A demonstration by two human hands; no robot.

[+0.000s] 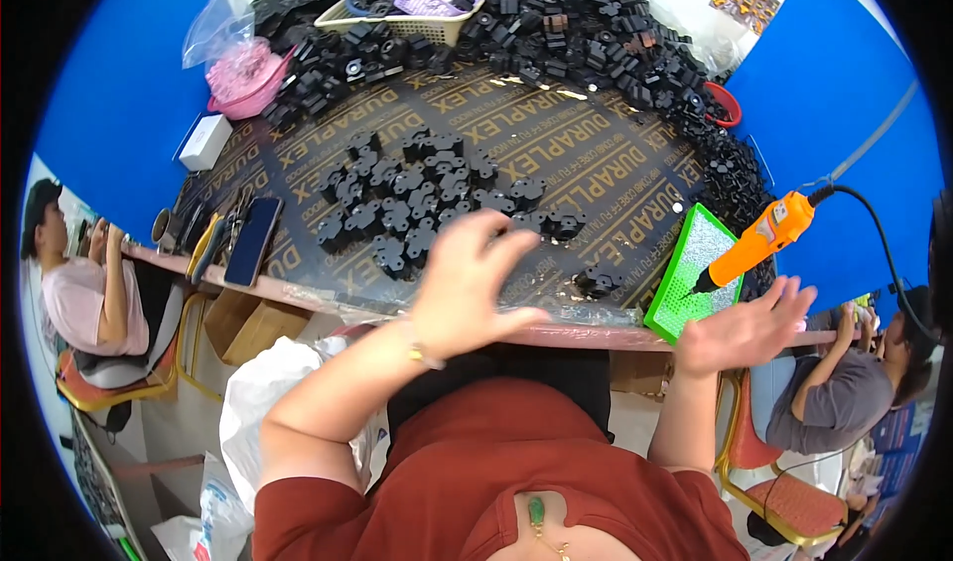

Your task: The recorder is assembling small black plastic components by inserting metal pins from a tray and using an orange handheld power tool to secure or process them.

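My left hand [465, 281] hovers over the near part of the table, its fingers spread and nothing seen in them. Just beyond it lies a loose cluster of small black plastic parts [407, 199]. One small black part [600, 281] sits apart, near the front edge and to the right of that hand. My right hand [747, 329] is raised at the table's right front, fingers stretched out and slightly blurred. Beside it, an orange electric screwdriver [762, 238] rests with its black tip over a bright green tray [681, 259] of small silvery pieces.
A large heap of black parts [586, 35] covers the back, with a cream basket [437, 30] in it. A pink basin [248, 79], white box [205, 143] and phone [253, 241] stand at left. The screwdriver's black cable [879, 228] hangs at right. Other people sit on both sides.
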